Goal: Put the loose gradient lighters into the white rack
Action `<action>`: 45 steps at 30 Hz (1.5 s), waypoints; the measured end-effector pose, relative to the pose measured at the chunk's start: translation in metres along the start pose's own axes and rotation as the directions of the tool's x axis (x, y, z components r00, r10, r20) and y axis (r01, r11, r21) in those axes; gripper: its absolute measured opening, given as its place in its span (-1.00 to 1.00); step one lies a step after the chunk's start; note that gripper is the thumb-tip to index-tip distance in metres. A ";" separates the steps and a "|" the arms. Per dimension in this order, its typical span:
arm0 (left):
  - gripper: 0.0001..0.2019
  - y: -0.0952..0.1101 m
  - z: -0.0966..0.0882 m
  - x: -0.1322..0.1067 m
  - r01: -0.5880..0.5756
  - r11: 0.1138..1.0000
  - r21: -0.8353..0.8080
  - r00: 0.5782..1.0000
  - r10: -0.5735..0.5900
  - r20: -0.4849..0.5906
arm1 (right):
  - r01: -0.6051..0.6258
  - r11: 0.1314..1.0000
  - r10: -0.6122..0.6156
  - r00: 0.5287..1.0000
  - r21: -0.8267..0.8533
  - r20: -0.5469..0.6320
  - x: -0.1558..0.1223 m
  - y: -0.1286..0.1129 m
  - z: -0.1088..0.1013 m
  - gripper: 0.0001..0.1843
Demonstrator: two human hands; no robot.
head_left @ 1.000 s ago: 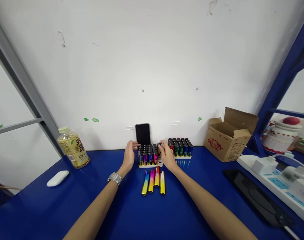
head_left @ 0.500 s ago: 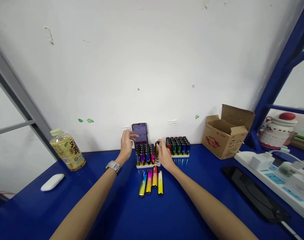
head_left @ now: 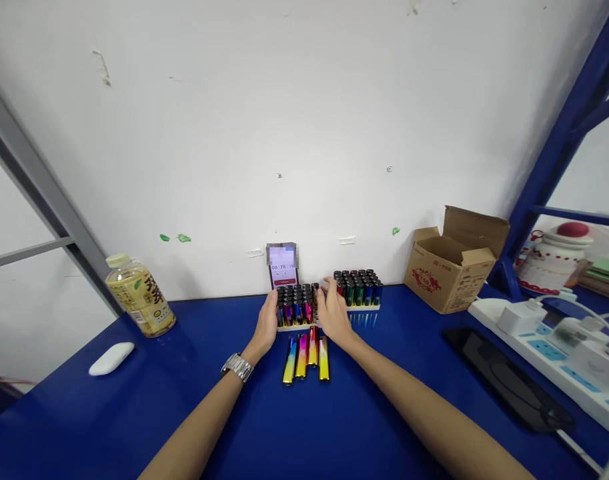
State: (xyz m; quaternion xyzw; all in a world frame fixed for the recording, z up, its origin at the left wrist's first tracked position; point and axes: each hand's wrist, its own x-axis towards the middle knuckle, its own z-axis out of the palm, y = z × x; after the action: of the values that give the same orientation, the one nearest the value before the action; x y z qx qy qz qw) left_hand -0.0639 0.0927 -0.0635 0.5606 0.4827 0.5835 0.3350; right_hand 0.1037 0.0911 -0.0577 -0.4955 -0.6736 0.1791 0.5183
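A white tray (head_left: 295, 327) holds several rows of shiny metallic lighters (head_left: 298, 311) standing upright with dark tops. My left hand (head_left: 267, 323) presses along the left side of this tray, fingers together. On the opposite side, my right hand (head_left: 334, 313) has its thumb against the right end of the rows, and its other fingers reach behind. Both hands hold the tray between them; the exact fingertip contact on the right is partly hidden. In front of the tray, several loose gradient-coloured lighters (head_left: 301, 357) lie on the blue table (head_left: 284, 427).
A phone (head_left: 283, 265) showing a timer leans on the wall behind. Right of my hands stands a second tray of lighters (head_left: 359, 292), then an open cardboard box (head_left: 441, 277), a black phone (head_left: 504, 377) and a power strip (head_left: 559, 360). A bottle (head_left: 141, 297) and white case (head_left: 111, 358) are left.
My left hand has come down from in front of the phone to the tray's left side. My right hand has let go of a lighter at the tray's right end and now presses there.
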 end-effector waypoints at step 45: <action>-0.43 -0.007 -0.002 0.000 0.023 0.999 -0.026 1.000 -0.023 0.017 | -0.160 0.945 0.163 0.987 0.285 0.014 -0.005 -0.002 -0.009 -0.64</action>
State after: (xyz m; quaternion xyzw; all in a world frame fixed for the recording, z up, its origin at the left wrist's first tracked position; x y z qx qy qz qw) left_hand -0.0668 0.0941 -0.0698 0.5554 0.4784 0.5813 0.3531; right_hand 0.1103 0.0831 -0.0552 -0.4700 -0.5955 0.3136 0.5710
